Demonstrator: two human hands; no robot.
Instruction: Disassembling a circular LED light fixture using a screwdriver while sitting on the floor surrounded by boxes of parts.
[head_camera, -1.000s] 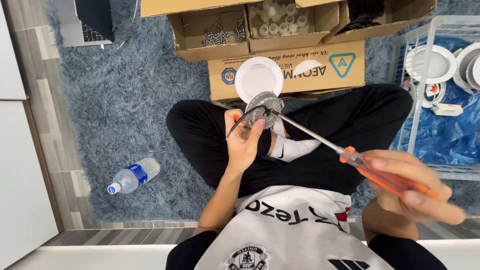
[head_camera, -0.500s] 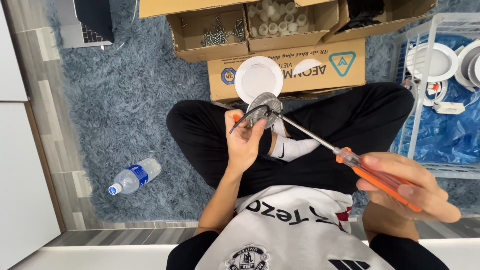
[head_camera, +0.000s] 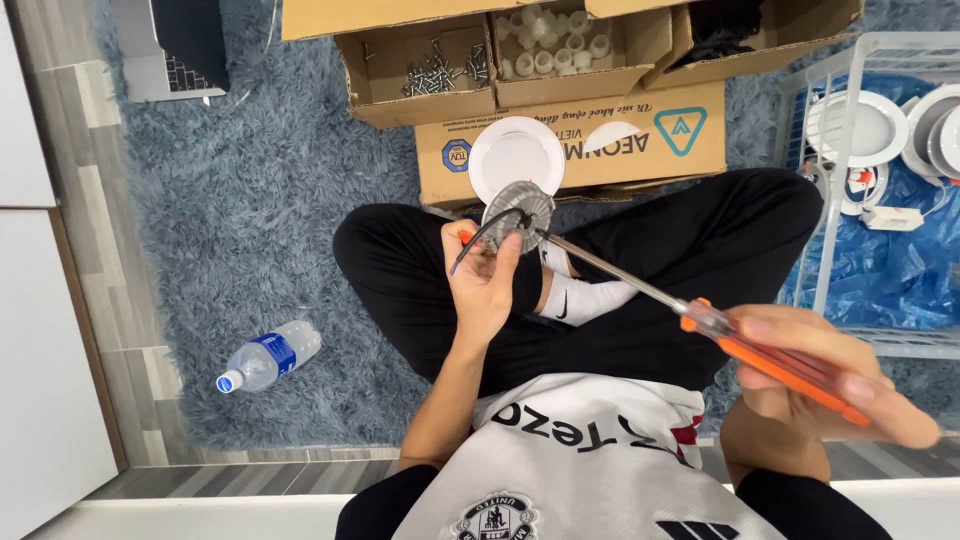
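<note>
Seated worker at a fastening step. The left hand (head_camera: 487, 275) has its grip clamped on a round finned metal lamp part (head_camera: 518, 208) with a black wire, held above the crossed legs. The right hand (head_camera: 835, 375) grips an orange-handled screwdriver (head_camera: 700, 320), tip at the part; fastening appears under way, unfinished. The screw itself is hidden; the boxed screws (head_camera: 440, 72) are indistinct.

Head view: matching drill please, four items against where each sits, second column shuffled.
Items:
1. screwdriver
2. metal disc
3. water bottle
4. screws

Places:
A. lying on the rug
B. in a cardboard box
C. in the right hand
D. in the left hand

Pairs: 1-C, 2-D, 3-A, 4-B
</note>
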